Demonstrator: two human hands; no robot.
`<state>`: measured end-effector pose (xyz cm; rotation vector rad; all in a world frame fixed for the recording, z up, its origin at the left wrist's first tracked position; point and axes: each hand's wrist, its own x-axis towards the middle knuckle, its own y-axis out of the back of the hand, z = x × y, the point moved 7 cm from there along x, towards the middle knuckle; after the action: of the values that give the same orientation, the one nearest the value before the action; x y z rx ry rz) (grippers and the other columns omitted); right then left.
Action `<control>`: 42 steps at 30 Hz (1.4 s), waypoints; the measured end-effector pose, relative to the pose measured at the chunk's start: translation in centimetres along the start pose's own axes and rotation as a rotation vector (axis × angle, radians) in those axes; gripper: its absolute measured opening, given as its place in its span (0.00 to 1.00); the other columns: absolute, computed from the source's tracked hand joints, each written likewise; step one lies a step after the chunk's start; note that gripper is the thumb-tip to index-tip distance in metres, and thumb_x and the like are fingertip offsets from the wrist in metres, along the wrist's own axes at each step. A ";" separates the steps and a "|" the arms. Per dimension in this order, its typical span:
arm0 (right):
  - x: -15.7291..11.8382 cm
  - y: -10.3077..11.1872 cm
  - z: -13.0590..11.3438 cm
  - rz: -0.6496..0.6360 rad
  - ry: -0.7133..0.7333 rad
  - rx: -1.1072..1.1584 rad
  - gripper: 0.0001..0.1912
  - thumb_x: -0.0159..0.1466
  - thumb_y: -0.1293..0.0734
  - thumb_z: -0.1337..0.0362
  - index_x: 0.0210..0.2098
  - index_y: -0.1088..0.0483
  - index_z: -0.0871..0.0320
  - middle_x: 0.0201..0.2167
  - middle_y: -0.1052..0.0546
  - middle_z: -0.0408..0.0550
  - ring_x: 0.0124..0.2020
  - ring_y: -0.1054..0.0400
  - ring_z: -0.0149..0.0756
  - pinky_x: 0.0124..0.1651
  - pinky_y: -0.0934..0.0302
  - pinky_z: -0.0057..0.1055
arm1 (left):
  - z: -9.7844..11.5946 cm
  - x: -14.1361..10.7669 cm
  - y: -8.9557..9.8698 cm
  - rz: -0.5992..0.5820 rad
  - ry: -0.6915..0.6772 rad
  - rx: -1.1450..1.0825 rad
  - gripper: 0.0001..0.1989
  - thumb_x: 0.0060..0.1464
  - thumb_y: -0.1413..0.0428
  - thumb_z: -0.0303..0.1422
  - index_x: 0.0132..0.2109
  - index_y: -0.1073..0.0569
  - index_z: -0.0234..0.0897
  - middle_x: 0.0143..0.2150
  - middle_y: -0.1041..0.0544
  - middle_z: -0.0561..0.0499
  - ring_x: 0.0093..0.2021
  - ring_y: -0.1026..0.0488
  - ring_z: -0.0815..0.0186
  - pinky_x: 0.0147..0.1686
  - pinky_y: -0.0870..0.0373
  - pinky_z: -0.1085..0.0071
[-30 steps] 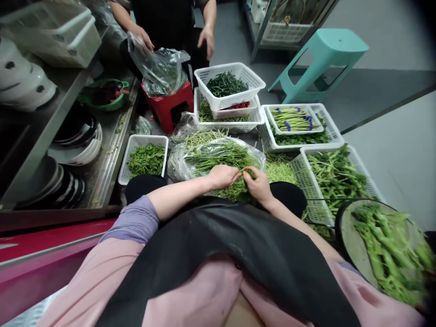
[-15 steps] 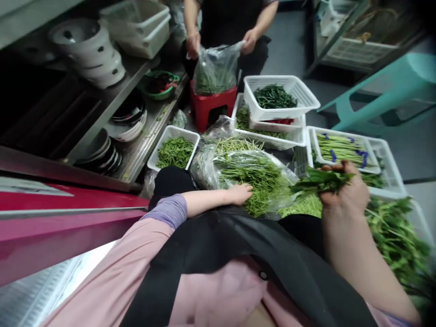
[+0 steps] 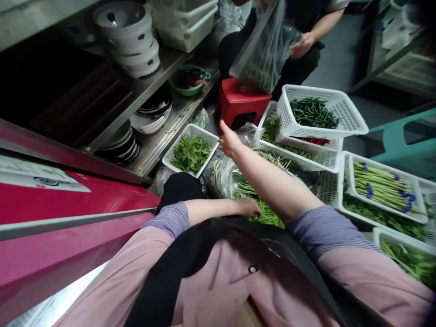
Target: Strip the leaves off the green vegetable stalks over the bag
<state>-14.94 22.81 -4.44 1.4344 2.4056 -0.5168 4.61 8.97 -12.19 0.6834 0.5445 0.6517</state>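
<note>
My right hand [image 3: 230, 141] is stretched out, fingers apart and holding nothing, beside the right rim of a small white basket [image 3: 166, 160]. Leafy greens [image 3: 190, 154] lie heaped in that basket. My left hand [image 3: 248, 208] is low in front of my apron, its fingers curled together against a pile of thin green stems [image 3: 269, 217]. Whatever those fingers hold is hidden. Behind my right forearm, a clear plastic bag [image 3: 223, 175] partly wraps the stems.
Across from me, a person's hand [image 3: 302, 45] holds a plastic bag [image 3: 260, 63] over a red stool [image 3: 243, 97]. White baskets of green chillies [image 3: 313, 112] and bundled green stalks [image 3: 381, 181] stand at right. Metal shelving with stacked bowls [image 3: 132, 41] runs along the left.
My right hand has swung from the right side to the small basket and let go of its leafy bunch. Broader leaves now top that basket. The view has shifted; the other person's bag is higher.
</note>
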 end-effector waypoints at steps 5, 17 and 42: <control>-4.2 8.8 0.2 0.030 0.205 -0.253 0.17 0.62 0.36 0.55 0.45 0.30 0.61 0.38 0.25 0.48 0.30 0.30 0.28 0.37 0.33 0.30 | 0.4 -1.0 1.1 -0.068 0.105 0.092 0.17 0.60 0.48 0.44 0.42 0.19 0.39 0.41 0.18 0.44 0.40 0.22 0.59 0.35 0.31 0.70; -20.5 20.0 18.3 -0.222 0.249 -1.697 0.33 0.62 0.33 0.58 0.65 0.41 0.55 0.63 0.35 0.60 0.62 0.42 0.54 0.62 0.50 0.54 | -3.6 -3.3 0.7 -0.359 0.421 0.383 0.11 0.54 0.45 0.30 0.42 0.20 0.36 0.43 0.20 0.39 0.44 0.22 0.54 0.43 0.27 0.64; -19.6 21.3 20.2 -0.146 0.238 -1.605 0.27 0.67 0.49 0.72 0.64 0.39 0.57 0.65 0.37 0.56 0.67 0.47 0.48 0.63 0.50 0.53 | -5.6 0.1 3.9 -0.143 0.384 0.456 0.18 0.60 0.53 0.30 0.53 0.25 0.40 0.55 0.27 0.45 0.56 0.32 0.59 0.56 0.37 0.67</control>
<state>14.27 7.91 -17.50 0.5212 1.9362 1.3400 -0.28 13.58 -13.07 0.9418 1.1093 0.5284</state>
